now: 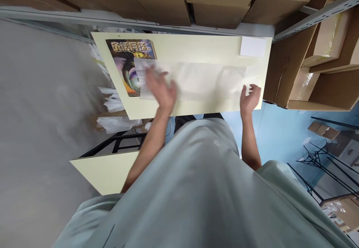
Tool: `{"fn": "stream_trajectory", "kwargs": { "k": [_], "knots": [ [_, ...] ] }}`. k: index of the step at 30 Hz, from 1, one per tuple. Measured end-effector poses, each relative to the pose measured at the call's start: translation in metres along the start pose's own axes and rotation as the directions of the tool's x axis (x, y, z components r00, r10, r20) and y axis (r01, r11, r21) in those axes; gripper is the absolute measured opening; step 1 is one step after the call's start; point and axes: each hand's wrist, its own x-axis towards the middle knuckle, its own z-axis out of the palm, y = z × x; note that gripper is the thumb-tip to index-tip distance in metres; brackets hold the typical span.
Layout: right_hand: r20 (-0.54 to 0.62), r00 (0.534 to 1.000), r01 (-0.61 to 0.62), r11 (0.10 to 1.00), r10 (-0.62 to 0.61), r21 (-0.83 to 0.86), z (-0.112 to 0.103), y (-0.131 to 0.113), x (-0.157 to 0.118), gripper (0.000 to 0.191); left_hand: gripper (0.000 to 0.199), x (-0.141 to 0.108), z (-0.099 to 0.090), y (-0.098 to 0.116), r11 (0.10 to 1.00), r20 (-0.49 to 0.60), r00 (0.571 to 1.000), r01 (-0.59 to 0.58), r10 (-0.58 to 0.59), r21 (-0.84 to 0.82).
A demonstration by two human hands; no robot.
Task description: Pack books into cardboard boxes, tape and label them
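Observation:
A long translucent whitish sheet [193,81] lies across the pale yellow tabletop [196,46], with faint wrinkles. Its left end overlaps a colourful illustrated book [117,59] that has large gold characters and a dragon-like creature with a big eye. Over that left end is my left hand [162,89], smeared by motion but with the thumb and fingers visibly spread. My right hand [250,98] is beside the sheet's right end, its fingers loosely bent and apart, with nothing seen in it. Whether either hand touches the sheet I cannot tell.
A small white paper [253,46] lies at the table's back right corner. Cardboard boxes [218,14] fill the shelf behind, and an open carton [291,65] stands at right. White plastic bags [116,123] are to the left, above a second pale tabletop [109,171].

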Motion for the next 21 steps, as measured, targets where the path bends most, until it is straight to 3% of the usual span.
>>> {"fn": "stream_trajectory", "kwargs": {
  "k": [2,4,6,7,9,12,15,18,21],
  "knots": [
    [0.189,0.966,0.192,0.979,-0.178,-0.062,0.031,-0.03,-0.002,0.062,0.054,-0.014,0.045,0.032,0.977,0.187,0.961,-0.212,0.205,0.017],
    [0.409,0.869,0.355,0.927,-0.279,-0.123,0.063,-0.054,-0.003,0.071,0.07,-0.022,0.088,0.052,0.939,0.346,0.88,-0.343,0.326,-0.014],
    [0.54,0.782,0.445,0.885,-0.31,-0.136,0.085,-0.061,-0.001,0.074,0.086,-0.023,0.113,0.055,0.931,0.423,0.842,-0.364,0.335,-0.014],
    [0.566,0.765,0.456,0.878,-0.306,-0.142,0.09,-0.057,0.003,0.075,0.094,-0.02,0.117,0.049,0.935,0.445,0.837,-0.354,0.319,-0.004],
    [0.554,0.789,0.422,0.889,-0.265,-0.177,0.085,-0.036,0.014,0.077,0.107,-0.011,0.11,0.03,0.95,0.453,0.851,-0.312,0.265,0.03],
    [0.444,0.876,0.322,0.912,-0.185,-0.255,0.062,0.01,0.038,0.078,0.122,0.004,0.082,0.001,0.971,0.397,0.901,-0.226,0.177,0.078],
    [0.371,0.913,0.285,0.916,-0.169,-0.284,0.045,0.041,0.053,0.078,0.127,0.012,0.064,-0.008,0.979,0.34,0.935,-0.157,0.104,0.133],
    [0.346,0.926,0.258,0.92,-0.149,-0.295,0.044,0.041,0.048,0.081,0.131,0.008,0.063,-0.002,0.97,0.325,0.942,-0.149,0.081,0.191],
    [0.393,0.906,0.288,0.91,-0.158,-0.299,0.056,0.011,0.022,0.087,0.133,-0.003,0.062,-0.001,0.958,0.354,0.926,-0.211,0.132,0.196]
  ]
}}
